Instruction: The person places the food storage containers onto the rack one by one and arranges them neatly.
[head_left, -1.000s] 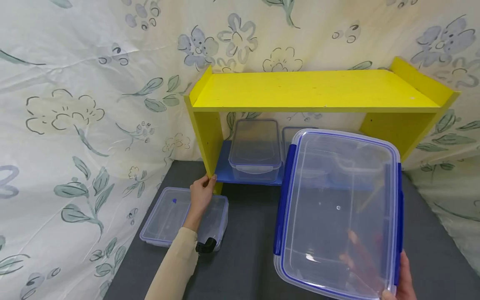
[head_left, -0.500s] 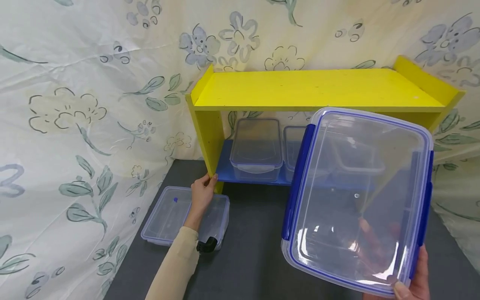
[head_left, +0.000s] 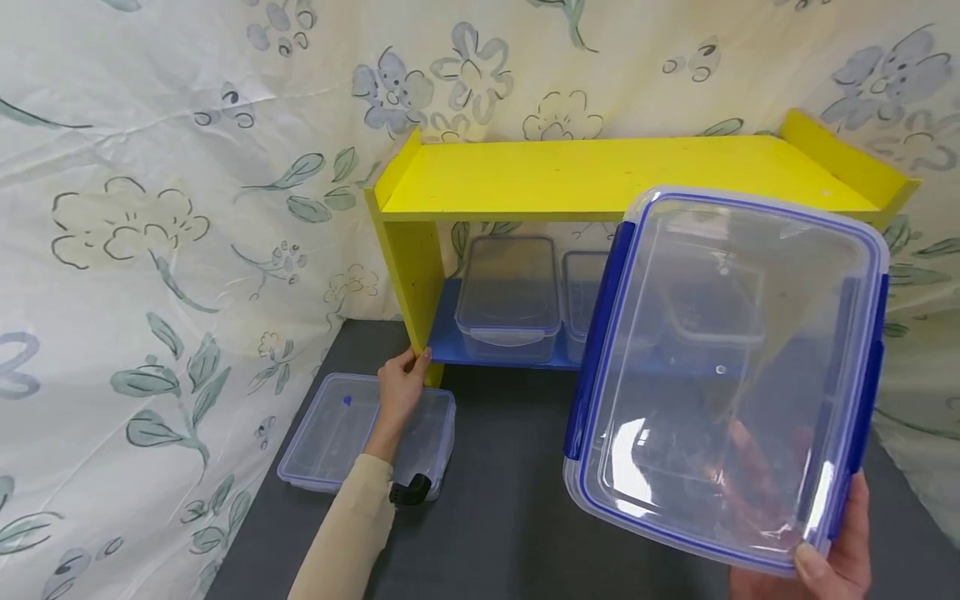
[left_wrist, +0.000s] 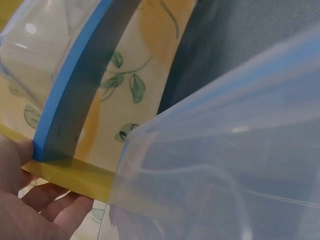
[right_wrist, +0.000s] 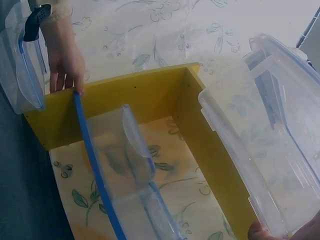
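Starting at the left, you have a low box (head_left: 326,446) lying lid up on the dark worktop (head_left: 517,483), not on the shelf. Beside it, your left hand (head_left: 401,390) pinches the lower front edge of the yellow unit (head_left: 540,175), its thumb by the end of the blue shelf (head_left: 447,333). There, a first box (head_left: 512,292) and a second box (head_left: 581,292) stand side by side, the latter partly hidden; they look like the finished part. You can't tell whether another stands behind the big box (head_left: 697,433). That one is held up in front of the unit, your right hand (head_left: 836,562) closed round its lower corner, thumb on the near face. Placing it, and perhaps the low one, seems left.
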